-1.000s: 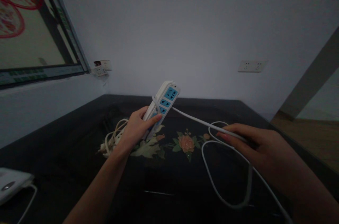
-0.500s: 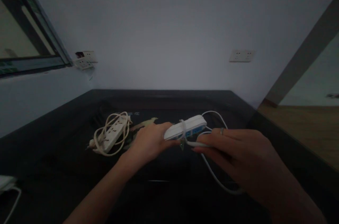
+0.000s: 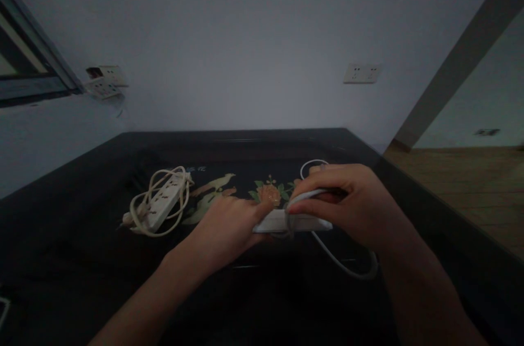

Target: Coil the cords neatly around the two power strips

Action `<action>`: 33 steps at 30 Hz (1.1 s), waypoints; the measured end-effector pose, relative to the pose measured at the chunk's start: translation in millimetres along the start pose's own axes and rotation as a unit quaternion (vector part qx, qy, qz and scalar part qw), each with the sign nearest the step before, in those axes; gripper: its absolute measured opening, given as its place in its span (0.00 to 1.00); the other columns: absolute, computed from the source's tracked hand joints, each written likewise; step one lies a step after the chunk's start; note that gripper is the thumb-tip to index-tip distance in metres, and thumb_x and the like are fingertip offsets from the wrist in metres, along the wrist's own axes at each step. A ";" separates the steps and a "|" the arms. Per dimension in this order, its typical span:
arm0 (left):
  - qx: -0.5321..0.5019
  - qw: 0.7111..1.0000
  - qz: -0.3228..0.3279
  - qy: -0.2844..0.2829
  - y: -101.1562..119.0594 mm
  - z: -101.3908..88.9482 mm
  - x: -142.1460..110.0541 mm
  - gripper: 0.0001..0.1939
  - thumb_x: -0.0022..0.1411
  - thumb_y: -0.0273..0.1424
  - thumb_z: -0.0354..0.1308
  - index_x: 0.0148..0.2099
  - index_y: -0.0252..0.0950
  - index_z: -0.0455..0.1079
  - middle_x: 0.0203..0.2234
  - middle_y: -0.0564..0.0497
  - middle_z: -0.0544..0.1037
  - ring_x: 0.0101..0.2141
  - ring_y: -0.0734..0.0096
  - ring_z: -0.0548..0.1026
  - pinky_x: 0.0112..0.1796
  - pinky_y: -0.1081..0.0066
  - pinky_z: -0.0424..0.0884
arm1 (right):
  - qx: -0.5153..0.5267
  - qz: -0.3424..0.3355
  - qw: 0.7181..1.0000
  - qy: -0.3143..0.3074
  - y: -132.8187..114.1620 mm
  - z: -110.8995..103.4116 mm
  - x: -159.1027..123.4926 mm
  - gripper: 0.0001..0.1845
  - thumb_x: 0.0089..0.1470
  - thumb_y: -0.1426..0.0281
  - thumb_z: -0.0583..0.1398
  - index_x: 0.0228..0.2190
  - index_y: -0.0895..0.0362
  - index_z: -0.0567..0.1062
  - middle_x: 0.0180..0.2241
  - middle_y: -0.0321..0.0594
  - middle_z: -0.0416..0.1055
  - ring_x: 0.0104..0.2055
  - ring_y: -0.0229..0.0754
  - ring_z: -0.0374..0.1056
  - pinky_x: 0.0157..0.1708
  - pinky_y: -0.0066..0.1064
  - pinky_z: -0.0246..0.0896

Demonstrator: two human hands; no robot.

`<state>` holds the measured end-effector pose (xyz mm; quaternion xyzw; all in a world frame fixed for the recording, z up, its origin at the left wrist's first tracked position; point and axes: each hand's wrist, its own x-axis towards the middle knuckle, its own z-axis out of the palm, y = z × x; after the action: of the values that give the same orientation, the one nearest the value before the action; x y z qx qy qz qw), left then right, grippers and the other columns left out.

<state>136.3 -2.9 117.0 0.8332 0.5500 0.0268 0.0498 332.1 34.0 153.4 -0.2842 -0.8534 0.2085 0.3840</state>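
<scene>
My white power strip (image 3: 270, 220) is turned level, its cord (image 3: 308, 194) brought in close at the middle

A second ago I had the strip tilted up and the cord stretched off to the right; now it sits crosswise over the dark table (image 3: 262, 308), blue sockets out of sight. My left hand (image 3: 229, 226) is closed round its left end, thumb on top, while my right hand (image 3: 344, 198) pinches the cord just above the strip, where it loops round. I judge the winding only partly done, since a slack curve of cord remains below my right hand
</scene>
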 end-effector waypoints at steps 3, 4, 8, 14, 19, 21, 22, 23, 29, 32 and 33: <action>-0.019 0.999 -0.012 -0.024 2.6 -1.1 -0.6 0.17 0.58 0.38 0.60 0.49 0.42 0.69 0.36 0.45 0.80 0.37 0.52 0.78 0.37 0.63 0.69 | -0.009 -0.022 1.000 0.012 -9.2 1.0 -2.4 0.05 0.47 0.70 0.67 0.22 0.54 0.79 0.18 0.31 0.69 0.19 0.31 0.60 0.17 0.24 0.49; -0.020 0.999 -0.023 -0.019 2.9 -1.6 -0.8 0.17 0.58 0.39 0.59 0.49 0.41 0.69 0.36 0.45 0.80 0.37 0.52 0.78 0.36 0.63 0.69 | -0.014 -0.031 0.999 0.025 -12.8 0.6 -3.8 0.05 0.48 0.70 0.66 0.22 0.55 0.79 0.17 0.31 0.68 0.19 0.31 0.59 0.17 0.24 0.49; -0.047 0.997 -0.048 0.047 -3.5 -3.1 -1.6 0.16 0.60 0.41 0.57 0.49 0.43 0.69 0.35 0.49 0.80 0.36 0.55 0.78 0.34 0.66 0.68 | -0.028 -0.069 0.996 0.051 -27.7 -2.3 -11.3 0.05 0.50 0.69 0.65 0.24 0.55 0.79 0.16 0.29 0.65 0.16 0.29 0.55 0.17 0.24 0.47; -0.076 0.994 -0.050 0.060 -14.0 4.5 1.5 0.15 0.59 0.42 0.57 0.47 0.44 0.70 0.34 0.51 0.80 0.34 0.58 0.78 0.30 0.68 0.67 | -0.070 -0.134 0.988 0.022 -32.8 -0.5 -14.6 0.06 0.53 0.68 0.63 0.27 0.57 0.79 0.20 0.32 0.69 0.19 0.30 0.60 0.21 0.23 0.52; -0.003 0.998 -0.040 0.049 1.6 20.1 5.5 0.20 0.57 0.44 0.59 0.50 0.43 0.69 0.36 0.47 0.81 0.36 0.51 0.79 0.32 0.64 0.70 | -0.070 -0.091 0.993 -0.003 -15.5 5.1 -3.9 0.05 0.50 0.73 0.65 0.23 0.57 0.78 0.18 0.32 0.69 0.21 0.31 0.62 0.22 0.23 0.53; 0.030 0.998 -0.039 0.049 9.1 22.8 5.6 0.20 0.56 0.44 0.61 0.48 0.41 0.70 0.34 0.47 0.81 0.34 0.51 0.79 0.30 0.64 0.71 | -0.039 -0.029 0.999 0.002 -5.9 4.0 1.2 0.05 0.48 0.73 0.65 0.22 0.57 0.78 0.20 0.33 0.72 0.22 0.32 0.65 0.22 0.24 0.54; 0.044 0.997 -0.031 0.053 12.1 22.9 5.3 0.20 0.55 0.44 0.61 0.48 0.41 0.70 0.34 0.47 0.81 0.34 0.51 0.80 0.29 0.65 0.71 | -0.016 0.009 1.000 0.002 -0.2 2.3 3.8 0.04 0.47 0.73 0.65 0.22 0.57 0.78 0.21 0.34 0.73 0.23 0.34 0.66 0.23 0.24 0.56; 0.054 0.997 -0.019 0.059 14.5 22.3 4.8 0.20 0.55 0.43 0.62 0.47 0.41 0.70 0.34 0.47 0.81 0.34 0.51 0.80 0.29 0.65 0.71 | 0.009 0.048 0.999 -0.002 6.2 0.1 6.2 0.04 0.46 0.72 0.65 0.22 0.57 0.79 0.22 0.35 0.75 0.24 0.35 0.67 0.24 0.24 0.57; 0.089 0.982 0.061 0.156 14.1 12.2 0.1 0.14 0.57 0.43 0.61 0.40 0.40 0.69 0.29 0.51 0.80 0.28 0.57 0.79 0.27 0.66 0.71 | 0.161 0.194 0.967 -0.033 54.1 -12.3 15.0 0.09 0.40 0.64 0.68 0.21 0.58 0.78 0.18 0.35 0.71 0.21 0.33 0.61 0.21 0.26 0.52; 0.080 0.966 0.109 0.219 8.3 7.5 -3.6 0.13 0.57 0.40 0.61 0.41 0.39 0.69 0.30 0.52 0.80 0.29 0.60 0.79 0.29 0.67 0.71 | 0.258 0.229 0.935 -0.077 67.8 -10.2 16.4 0.15 0.38 0.60 0.68 0.17 0.59 0.75 0.13 0.30 0.62 0.16 0.29 0.50 0.17 0.25 0.41; 0.072 0.961 0.123 0.238 6.4 6.6 -4.8 0.13 0.57 0.39 0.61 0.42 0.39 0.68 0.31 0.52 0.80 0.30 0.61 0.79 0.30 0.67 0.71 | 0.283 0.238 0.924 -0.096 69.3 -8.4 16.8 0.16 0.37 0.59 0.68 0.17 0.59 0.74 0.12 0.28 0.59 0.15 0.28 0.47 0.16 0.25 0.37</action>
<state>140.9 -10.2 111.3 0.8655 0.4396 0.1903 -0.1465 352.0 98.1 127.9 -0.3366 -0.6993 0.5528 0.3035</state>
